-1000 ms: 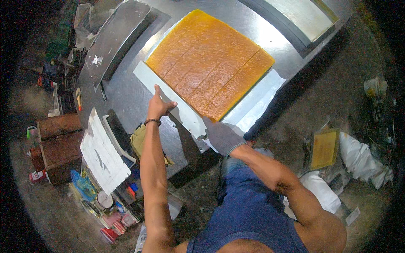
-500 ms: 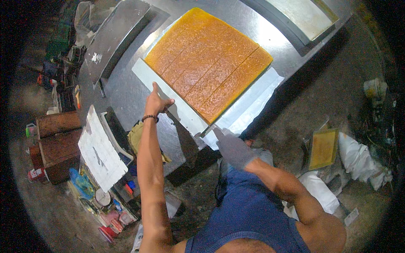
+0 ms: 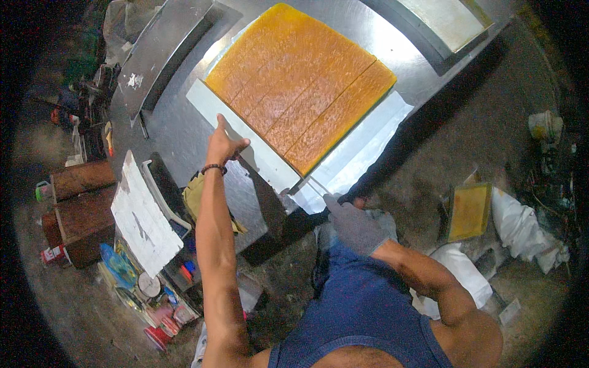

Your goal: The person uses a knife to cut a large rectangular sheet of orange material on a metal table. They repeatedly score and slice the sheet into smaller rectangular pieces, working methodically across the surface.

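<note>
An orange-yellow slab (image 3: pixel 294 80) scored with several straight lines lies on a white sheet (image 3: pixel 368 147) over a metal table (image 3: pixel 172 116). A pale straight bar (image 3: pixel 257 153) runs along the slab's lower-left edge. My left hand (image 3: pixel 227 141) rests on this bar with thumb and forefinger spread. My right hand (image 3: pixel 356 224), in a grey glove, grips a slim metal blade (image 3: pixel 314 187) whose tip is at the slab's nearest corner; the handle is hidden in the glove.
Metal trays stand top left (image 3: pixel 153 49) and top right (image 3: pixel 429 21). A white board (image 3: pixel 144 214), yellow cloth (image 3: pixel 193 199) and wooden boxes (image 3: pixel 80 208) sit at left, with assorted small items below. A yellow panel (image 3: pixel 469 211) and white bags (image 3: pixel 521 230) are at right.
My gloved right hand has drawn back toward me and to the right, bringing the blade out past the slab's near corner. My left hand stays on the bar; the whole view shifted slightly.
</note>
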The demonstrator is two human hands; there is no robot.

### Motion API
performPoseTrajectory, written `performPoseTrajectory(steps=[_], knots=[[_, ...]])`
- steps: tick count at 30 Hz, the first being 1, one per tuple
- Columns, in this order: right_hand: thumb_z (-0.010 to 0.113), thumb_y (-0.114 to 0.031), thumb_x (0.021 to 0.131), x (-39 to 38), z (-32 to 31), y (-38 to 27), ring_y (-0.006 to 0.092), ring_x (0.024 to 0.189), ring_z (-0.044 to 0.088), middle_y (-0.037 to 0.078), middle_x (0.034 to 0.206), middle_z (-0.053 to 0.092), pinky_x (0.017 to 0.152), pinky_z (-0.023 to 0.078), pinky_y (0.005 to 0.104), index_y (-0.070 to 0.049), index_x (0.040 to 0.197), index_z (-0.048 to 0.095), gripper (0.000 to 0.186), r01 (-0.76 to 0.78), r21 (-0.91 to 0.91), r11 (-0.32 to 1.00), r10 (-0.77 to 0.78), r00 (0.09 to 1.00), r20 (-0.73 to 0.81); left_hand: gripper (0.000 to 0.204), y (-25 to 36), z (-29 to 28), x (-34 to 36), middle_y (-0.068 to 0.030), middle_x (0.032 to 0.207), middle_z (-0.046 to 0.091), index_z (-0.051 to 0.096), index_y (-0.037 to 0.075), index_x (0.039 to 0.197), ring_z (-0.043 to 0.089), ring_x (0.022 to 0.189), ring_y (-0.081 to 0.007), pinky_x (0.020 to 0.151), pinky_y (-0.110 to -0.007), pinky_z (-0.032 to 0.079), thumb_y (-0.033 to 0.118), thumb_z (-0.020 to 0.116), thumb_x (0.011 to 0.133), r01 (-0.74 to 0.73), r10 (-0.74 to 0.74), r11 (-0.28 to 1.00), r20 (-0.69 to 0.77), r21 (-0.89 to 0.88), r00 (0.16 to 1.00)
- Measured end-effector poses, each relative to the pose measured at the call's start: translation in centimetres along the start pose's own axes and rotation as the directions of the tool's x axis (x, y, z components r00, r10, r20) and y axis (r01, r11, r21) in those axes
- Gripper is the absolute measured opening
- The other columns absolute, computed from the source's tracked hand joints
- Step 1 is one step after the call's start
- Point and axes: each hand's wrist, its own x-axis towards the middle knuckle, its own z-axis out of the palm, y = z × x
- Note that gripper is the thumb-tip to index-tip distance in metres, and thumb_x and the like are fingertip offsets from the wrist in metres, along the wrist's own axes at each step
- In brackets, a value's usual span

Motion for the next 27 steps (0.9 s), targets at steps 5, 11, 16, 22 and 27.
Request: performPoseTrajectory(steps=[5, 11, 16, 22, 27], knots=[[0.050, -0.009, 0.096, 4.0, 3.3, 2.6, 0.0445, 0.093, 0.063, 0.028, 0.109, 0.062, 0.081, 0.051, 0.0531, 0.001, 0.146, 0.036, 0.053, 0.013, 0.038, 0.999, -0.011, 0.998, -0.057, 0.118, 0.4, 0.1, -0.1, -0.0296, 0.105, 0.070, 0.018, -0.002, 0.157, 0.073, 0.077, -0.0302, 0.062, -0.038, 0.059, 0.022, 0.093, 0.068, 0.066, -0.065, 0.994, -0.010, 0.087, 0.998], [0.052, -0.012, 0.096, 1.4, 7.1, 7.0, 0.0451, 0.094, 0.063, 0.028, 0.110, 0.063, 0.085, 0.050, 0.0548, -0.001, 0.145, 0.038, 0.053, 0.028, 0.103, 0.994, -0.021, 0.997, -0.070, 0.122, 0.0, -0.3, 0.3, -0.0289, 0.102, 0.070, 0.017, -0.004, 0.156, 0.072, 0.073, -0.0286, 0.060, -0.037, 0.058, 0.023, 0.094, 0.066, -0.026, 0.029, 0.993, -0.026, 0.113, 0.999], [0.055, -0.019, 0.098, -10.3, 3.9, 9.4, 0.0440, 0.102, 0.064, 0.028, 0.114, 0.065, 0.086, 0.052, 0.0500, -0.005, 0.149, 0.038, 0.056, -0.092, -0.159, 0.983, 0.103, 0.993, 0.057, 0.122, -0.7, 0.1, 0.6, -0.0270, 0.100, 0.070, 0.015, -0.004, 0.157, 0.071, 0.071, -0.0274, 0.058, -0.037, 0.057, 0.023, 0.093, 0.066, 0.013, -0.013, 1.000, 0.008, 0.011, 1.000], [0.053, -0.020, 0.100, -14.7, -4.9, 7.8, 0.0368, 0.086, 0.069, 0.025, 0.102, 0.068, 0.076, 0.054, 0.0436, -0.005, 0.147, 0.046, 0.049, -0.164, -0.007, 0.986, 0.156, 0.949, -0.276, 0.125, 0.1, -0.3, 0.4, -0.0306, 0.102, 0.069, 0.015, -0.005, 0.156, 0.072, 0.088, -0.0372, 0.075, -0.042, 0.058, 0.028, 0.094, 0.065, 0.053, -0.057, 0.994, 0.037, 0.098, 0.998], [0.053, -0.024, 0.101, -1.9, -10.3, 11.6, 0.0218, 0.067, 0.063, 0.017, 0.083, 0.064, 0.062, 0.051, 0.0370, -0.011, 0.145, 0.049, 0.045, -0.226, 0.317, 0.921, 0.385, 0.661, -0.644, 0.125, 0.2, -0.4, 0.1, -0.0282, 0.093, 0.071, 0.014, -0.006, 0.156, 0.073, 0.080, -0.0370, 0.068, -0.042, 0.058, 0.030, 0.093, 0.066, -0.046, 0.051, 0.981, -0.021, 0.187, 0.998]])
